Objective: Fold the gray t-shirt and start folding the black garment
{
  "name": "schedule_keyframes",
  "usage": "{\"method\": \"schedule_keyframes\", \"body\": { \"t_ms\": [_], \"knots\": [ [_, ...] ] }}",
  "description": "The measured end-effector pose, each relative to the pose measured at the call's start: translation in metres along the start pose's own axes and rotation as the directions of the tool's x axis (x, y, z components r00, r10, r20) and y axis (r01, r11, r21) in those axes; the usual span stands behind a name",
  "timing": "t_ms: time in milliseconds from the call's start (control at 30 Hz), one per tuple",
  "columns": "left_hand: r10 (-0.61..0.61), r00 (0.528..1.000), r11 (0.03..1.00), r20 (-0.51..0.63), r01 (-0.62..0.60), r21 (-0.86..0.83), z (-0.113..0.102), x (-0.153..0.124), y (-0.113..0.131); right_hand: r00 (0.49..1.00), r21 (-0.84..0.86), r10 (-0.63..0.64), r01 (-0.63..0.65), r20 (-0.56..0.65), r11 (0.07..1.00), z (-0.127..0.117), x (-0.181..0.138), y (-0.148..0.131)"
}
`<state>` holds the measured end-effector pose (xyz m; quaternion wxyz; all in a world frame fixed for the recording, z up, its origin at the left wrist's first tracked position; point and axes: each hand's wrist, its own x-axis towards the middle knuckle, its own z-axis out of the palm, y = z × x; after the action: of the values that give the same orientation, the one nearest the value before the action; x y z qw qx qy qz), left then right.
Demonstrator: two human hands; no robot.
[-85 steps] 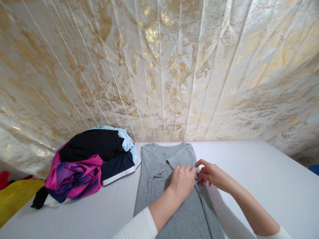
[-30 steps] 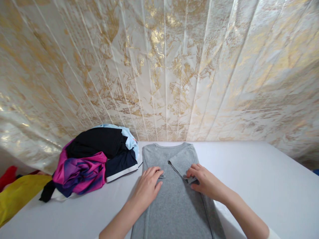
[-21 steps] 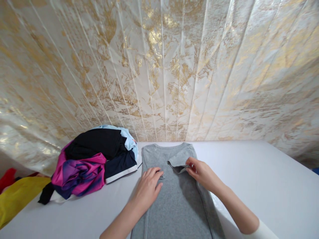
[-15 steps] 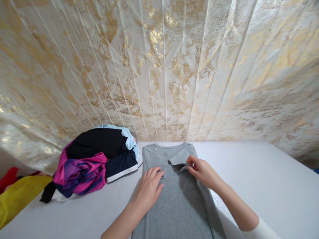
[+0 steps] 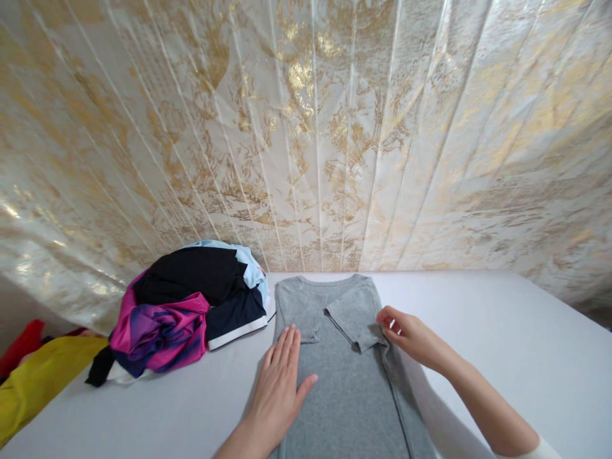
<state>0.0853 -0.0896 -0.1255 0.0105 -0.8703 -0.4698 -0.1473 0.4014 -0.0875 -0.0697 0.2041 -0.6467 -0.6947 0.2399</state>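
A grey short-sleeved T-shirt (image 5: 344, 382) lies lengthwise on the white table, its neckline at the far side and its lower end cut off by the frame. Both short sleeves are folded inward over the body. Flat on the shirt's left side rests my left hand (image 5: 282, 379), open, with fingers together and thumb spread out. At the shirt's right edge, beside the folded right sleeve (image 5: 351, 315), my right hand (image 5: 406, 335) has its fingers curled and seems to pinch the fabric edge. Its fingertips partly hide the cloth there.
A heap of clothes, with a black garment (image 5: 191, 277), a pink and purple one (image 5: 162, 331) and a navy piece with a white band (image 5: 236, 315), sits left of the shirt. Yellow cloth (image 5: 52, 376) lies at the far left. A gold-patterned curtain (image 5: 315, 159) hangs behind the table (image 5: 502, 344).
The right sleeve's cuff, lifted before, now lies flatter on the shirt. My right hand has moved right to the shirt's edge. My left hand has come nearer and flattened out.
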Motion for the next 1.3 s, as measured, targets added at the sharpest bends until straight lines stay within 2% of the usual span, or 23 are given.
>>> {"method": "schedule_keyframes", "body": {
  "t_ms": [67,167,267,367,600,733,833,900,967,1067,1200,1300],
  "knots": [
    [0.010,1.000,0.999,-0.019,-0.010,0.032,0.005,-0.004,-0.004,1.000,-0.090,0.018,-0.017,0.006,0.996,0.011,-0.011,-0.007],
    [0.013,1.000,0.998,-0.007,-0.013,0.057,0.004,-0.004,-0.004,0.997,-0.235,0.066,-0.076,-0.050,0.969,0.028,-0.022,-0.021],
    [0.010,1.000,0.998,0.000,-0.010,0.065,0.001,-0.001,-0.003,0.991,-0.301,0.100,-0.123,-0.089,0.946,0.036,-0.025,-0.026],
    [0.013,1.000,0.997,-0.001,-0.013,0.071,-0.002,-0.001,-0.004,0.982,-0.297,0.136,-0.169,-0.130,0.940,0.030,-0.023,-0.018],
    [-0.008,0.999,0.996,0.031,0.005,0.091,0.001,-0.001,-0.004,0.932,-0.295,0.169,-0.268,-0.321,0.917,0.010,-0.036,0.016],
    [-0.022,0.998,0.996,0.061,0.016,0.092,-0.002,0.001,-0.005,0.943,-0.347,0.164,-0.262,-0.288,0.901,0.012,-0.046,0.034],
    [-0.062,0.990,0.996,0.128,0.053,0.074,-0.010,0.005,0.001,0.972,-0.279,0.131,-0.182,-0.194,0.943,0.005,-0.044,0.045],
    [-0.102,0.983,0.994,0.153,0.095,0.056,-0.019,0.012,0.011,0.988,-0.193,0.076,-0.101,-0.135,0.976,-0.006,-0.033,0.048],
    [-0.116,0.983,0.993,0.142,0.114,0.018,-0.027,0.022,0.026,0.991,-0.139,0.007,-0.026,-0.134,0.990,-0.019,-0.014,0.047],
    [-0.085,0.992,0.994,0.098,0.091,-0.059,-0.033,0.046,0.052,0.983,-0.191,-0.078,0.045,-0.167,0.981,-0.031,0.026,0.037],
    [-0.132,0.988,0.984,0.083,0.140,-0.106,-0.024,0.086,0.079,0.989,-0.280,-0.120,0.090,-0.091,0.956,-0.025,0.079,0.027],
    [-0.170,0.980,0.976,0.108,0.183,-0.122,-0.011,0.113,0.089,0.990,-0.329,-0.135,0.119,-0.029,0.937,-0.018,0.105,0.030]
  ]
}}
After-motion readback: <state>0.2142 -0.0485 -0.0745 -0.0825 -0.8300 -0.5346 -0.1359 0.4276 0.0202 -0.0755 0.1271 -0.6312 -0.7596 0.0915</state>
